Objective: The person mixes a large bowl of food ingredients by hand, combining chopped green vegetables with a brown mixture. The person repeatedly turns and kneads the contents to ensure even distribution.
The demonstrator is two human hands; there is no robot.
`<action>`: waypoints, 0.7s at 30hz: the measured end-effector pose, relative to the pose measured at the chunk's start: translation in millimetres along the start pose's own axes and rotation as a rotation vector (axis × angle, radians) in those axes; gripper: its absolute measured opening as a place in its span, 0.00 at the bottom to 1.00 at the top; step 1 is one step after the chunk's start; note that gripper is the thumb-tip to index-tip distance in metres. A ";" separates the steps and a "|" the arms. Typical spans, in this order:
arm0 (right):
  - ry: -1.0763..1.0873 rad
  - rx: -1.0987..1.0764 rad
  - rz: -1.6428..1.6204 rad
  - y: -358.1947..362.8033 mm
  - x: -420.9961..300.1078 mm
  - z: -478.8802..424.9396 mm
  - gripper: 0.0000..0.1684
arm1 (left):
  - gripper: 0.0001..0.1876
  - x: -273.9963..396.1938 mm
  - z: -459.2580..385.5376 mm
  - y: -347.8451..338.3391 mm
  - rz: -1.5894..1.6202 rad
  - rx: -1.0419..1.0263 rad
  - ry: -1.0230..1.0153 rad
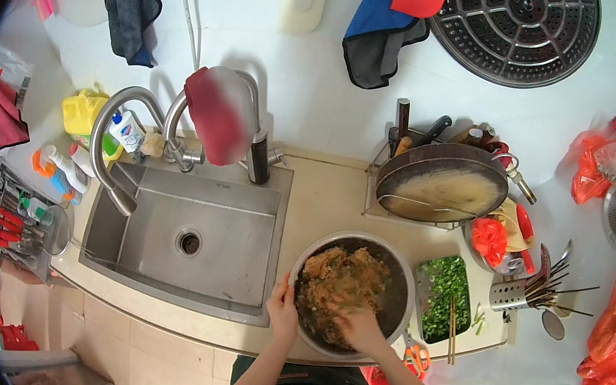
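Note:
A wide stainless steel bowl (406, 273) stands on the counter by its front edge. It holds a brown minced mixture (335, 270) with green flecks. My left hand (283, 308) grips the bowl's left rim. My right hand (359, 326) is down in the mixture near the front of the bowl; it is motion-blurred and its fingertips are hidden. Right of the bowl is a rectangular tray of chopped green herbs (441, 286), with wooden chopsticks (452, 330) lying across its front side. Orange-handled scissors (415, 355) are at the counter edge between bowl and tray.
A steel sink (205, 233) with a curved faucet (118, 138) lies to the left. Behind the bowl, a round dark pan (441, 183) leans in a rack with knives. Farther right are a bowl holding red bags (490, 241) and a perforated utensil holder (507, 295).

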State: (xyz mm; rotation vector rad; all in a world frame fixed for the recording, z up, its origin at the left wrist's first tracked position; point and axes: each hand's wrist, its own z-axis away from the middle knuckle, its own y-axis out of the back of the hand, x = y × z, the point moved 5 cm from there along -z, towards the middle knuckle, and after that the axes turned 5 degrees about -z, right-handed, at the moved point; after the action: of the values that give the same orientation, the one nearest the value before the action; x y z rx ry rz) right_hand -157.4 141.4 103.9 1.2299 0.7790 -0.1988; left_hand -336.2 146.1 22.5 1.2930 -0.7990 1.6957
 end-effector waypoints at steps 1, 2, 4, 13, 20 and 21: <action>-0.028 0.074 -0.239 17.3 3.6 4.2 0.21 | 0.17 0.3 1.8 2.9 0.005 0.010 0.000; -0.287 0.094 -0.332 30.2 15.4 12.0 0.21 | 0.17 0.7 2.5 5.8 0.009 0.022 0.000; -0.596 0.221 -0.493 39.1 55.8 31.9 0.24 | 0.17 5.6 3.4 4.3 0.011 0.017 0.007; -1.113 0.086 -1.288 -54.7 120.2 25.5 0.59 | 0.17 14.8 2.9 -0.7 0.045 -0.003 -0.033; -0.920 0.233 -1.092 -42.3 106.4 10.2 0.36 | 0.18 -0.4 -0.3 11.1 0.064 -0.095 0.083; -0.754 0.230 -1.068 -29.2 93.4 3.5 0.35 | 0.18 -4.5 -1.0 11.6 0.074 -0.101 0.057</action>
State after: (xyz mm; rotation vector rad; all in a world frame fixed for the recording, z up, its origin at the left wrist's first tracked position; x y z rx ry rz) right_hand -103.2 152.6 23.2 0.7254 0.6686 -1.5589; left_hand -346.4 140.7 17.8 1.1548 -0.8970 1.7201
